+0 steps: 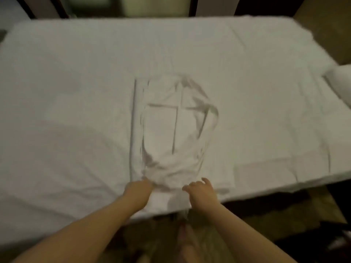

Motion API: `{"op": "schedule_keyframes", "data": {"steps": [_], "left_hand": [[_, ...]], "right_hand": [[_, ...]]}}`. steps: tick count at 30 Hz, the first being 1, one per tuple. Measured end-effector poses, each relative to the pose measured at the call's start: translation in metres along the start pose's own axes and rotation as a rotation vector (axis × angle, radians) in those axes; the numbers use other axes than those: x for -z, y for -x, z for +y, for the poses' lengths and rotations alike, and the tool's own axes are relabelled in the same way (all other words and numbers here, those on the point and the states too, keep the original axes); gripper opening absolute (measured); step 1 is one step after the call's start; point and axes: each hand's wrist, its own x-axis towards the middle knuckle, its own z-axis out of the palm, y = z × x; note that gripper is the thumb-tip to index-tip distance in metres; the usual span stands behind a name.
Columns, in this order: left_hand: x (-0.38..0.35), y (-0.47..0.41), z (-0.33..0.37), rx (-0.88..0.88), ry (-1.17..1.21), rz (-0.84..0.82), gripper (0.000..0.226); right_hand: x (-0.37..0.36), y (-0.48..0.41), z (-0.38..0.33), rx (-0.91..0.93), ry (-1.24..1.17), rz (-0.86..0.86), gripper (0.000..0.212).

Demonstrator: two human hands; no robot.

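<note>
A white cloth [171, 130], perhaps a pillowcase or folded sheet, lies rumpled in the middle of a bed covered with a white sheet [76, 92]. The picture is blurred by motion. My left hand [137, 189] is at the cloth's near left corner, fingers curled into the fabric and mostly hidden by it. My right hand [201, 188] is at the near right corner, fingers bent over the cloth's edge; whether it grips the cloth is unclear. Both forearms reach in from below.
The bed's near edge [266, 188] runs across the lower part of the view, with dark floor [284, 215] beyond it. A white rolled item [340, 80] lies at the bed's right edge. Dark furniture [133, 6] stands behind the bed.
</note>
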Motion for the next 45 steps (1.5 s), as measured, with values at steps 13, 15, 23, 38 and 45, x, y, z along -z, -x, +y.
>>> {"op": "schedule_keyframes", "data": {"steps": [13, 15, 23, 38, 45], "left_hand": [[0.031, 0.003, 0.009, -0.016, 0.171, 0.401, 0.047], [0.049, -0.019, 0.019, -0.008, 0.195, 0.413, 0.049], [0.114, -0.122, 0.052, 0.088, 0.438, 0.467, 0.06], [0.137, -0.25, -0.013, -0.115, 0.416, 0.522, 0.067], [0.205, -0.267, -0.043, -0.228, 0.671, 0.635, 0.071]], "right_hand": [[0.008, -0.002, -0.005, -0.195, -0.277, 0.388, 0.04], [0.016, -0.019, 0.007, -0.22, -0.279, 0.43, 0.04], [0.069, -0.107, 0.089, -0.305, -0.235, 0.599, 0.042], [0.137, -0.242, 0.147, -0.325, -0.078, 0.632, 0.052], [0.194, -0.259, 0.153, -0.227, -0.085, 0.615, 0.033]]}}
